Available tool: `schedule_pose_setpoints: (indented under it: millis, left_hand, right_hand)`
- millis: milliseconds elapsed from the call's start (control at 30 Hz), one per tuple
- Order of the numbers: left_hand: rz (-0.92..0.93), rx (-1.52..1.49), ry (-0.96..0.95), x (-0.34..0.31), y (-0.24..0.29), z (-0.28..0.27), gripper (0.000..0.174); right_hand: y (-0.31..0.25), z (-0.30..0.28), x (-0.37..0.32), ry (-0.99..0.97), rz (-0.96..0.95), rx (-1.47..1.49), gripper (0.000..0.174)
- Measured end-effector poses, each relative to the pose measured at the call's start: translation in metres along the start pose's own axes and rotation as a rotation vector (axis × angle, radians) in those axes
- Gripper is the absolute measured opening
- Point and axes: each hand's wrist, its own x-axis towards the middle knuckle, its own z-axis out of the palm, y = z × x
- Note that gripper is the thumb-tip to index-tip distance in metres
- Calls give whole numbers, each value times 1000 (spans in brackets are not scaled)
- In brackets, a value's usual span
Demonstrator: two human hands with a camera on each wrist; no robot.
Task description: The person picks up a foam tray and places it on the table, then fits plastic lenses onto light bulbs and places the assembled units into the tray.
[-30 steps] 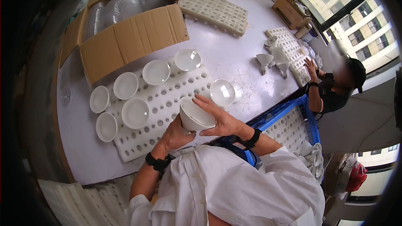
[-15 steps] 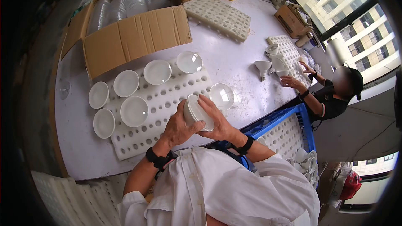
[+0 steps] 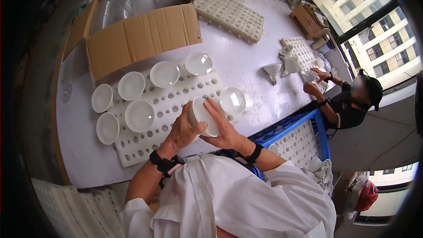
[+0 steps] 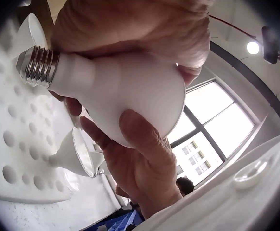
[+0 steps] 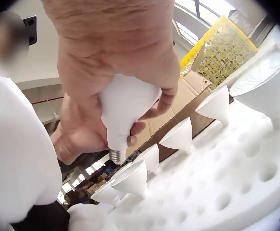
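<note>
A white light bulb (image 3: 198, 111) with a wide, flared head is between my two hands in front of my chest. My left hand (image 3: 182, 128) grips its side, with the metal screw base (image 4: 38, 66) sticking out past that hand in the left wrist view. From the other side my right hand (image 3: 225, 131) holds the bulb, fingers over its face and rim. In the right wrist view the bulb's white neck (image 5: 119, 134) points down. Several similar bulbs (image 3: 140, 115) stand face up in the holed white foam tray (image 3: 128, 152) beside my hands.
An open cardboard box (image 3: 143, 35) of stacked clear covers (image 3: 143, 2) stands at the back left. Another foam tray (image 3: 231, 17) lies behind. To the right are a blue crate (image 3: 324, 143) and another person (image 3: 352, 99) handling a bulb over a foam tray.
Both hands still hold the bulb, which has shifted slightly left since half a second ago. My right fingers are spread wider over its face. The other person now has a bulb in hand.
</note>
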Motion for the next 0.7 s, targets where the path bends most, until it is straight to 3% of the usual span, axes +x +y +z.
schedule_pose_setpoints:
  millis: [67, 133, 167, 200, 267, 333, 433, 500, 533, 600, 633, 700]
  left_hand:
    - [-92, -88, -18, 4, -10, -8, 72]
    - [-328, -505, -124, 11, -29, -15, 61]
    - [-321, -598, -142, 13, -40, -16, 51]
    - [-321, -597, -143, 12, -33, -18, 51]
    - [-436, -918, -252, 8, -18, -22, 51]
    - [-459, -948, -226, 10, -23, -16, 54]
    - [-460, -942, -226, 13, -28, -10, 62]
    - [-320, -680, -10, 12, -33, -3, 70]
    - [-319, -680, -10, 9, -31, 0, 70]
    - [91, -102, 145, 2, -28, 6, 77]
    - [139, -79, 149, 0, -30, 9, 87]
    - [175, -11, 184, -3, -26, 16, 90]
  right_hand:
    - [-10, -6, 3, -59, 32, 10, 96]
    - [-10, -11, 9, -115, 57, 18, 94]
    - [-6, -14, 10, -162, 34, 52, 92]
    - [-3, -16, 10, -211, 11, 85, 90]
    - [1, -17, 11, -196, 4, 157, 88]
    - [4, -15, 11, -184, -1, 231, 86]
    - [5, -9, 9, -77, 2, 304, 82]
    - [4, -9, 8, -24, 6, 244, 80]
    - [4, -8, 8, -24, 6, 243, 80]
    - [2, -6, 8, 35, 9, 143, 79]
    - [2, -4, 9, 37, 10, 143, 79]
    - [5, 0, 9, 85, -58, 20, 79]
